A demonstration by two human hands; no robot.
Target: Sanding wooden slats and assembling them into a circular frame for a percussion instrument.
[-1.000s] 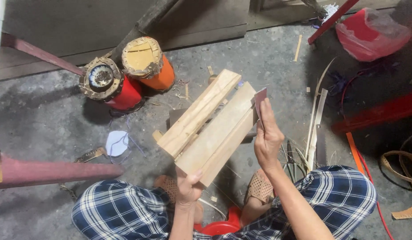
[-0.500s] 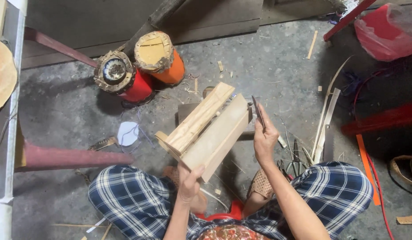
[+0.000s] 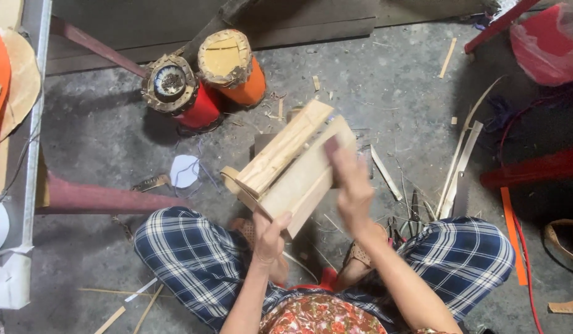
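At the centre of the frame, the left hand (image 3: 269,238) gripped the lower end of a pale wooden frame (image 3: 292,167) of 2 long slats, held tilted above the concrete floor (image 3: 385,80). The right hand (image 3: 351,185) lay against the frame's right slat; it was blurred, so I could not tell whether it was closed or what it held. The person sat on the floor in blue plaid trousers (image 3: 193,260). In the upper left stood 2 cylinders (both capped with woven lids), one red (image 3: 184,93), one orange (image 3: 234,65). Bamboo strips (image 3: 463,164) lay at the right.
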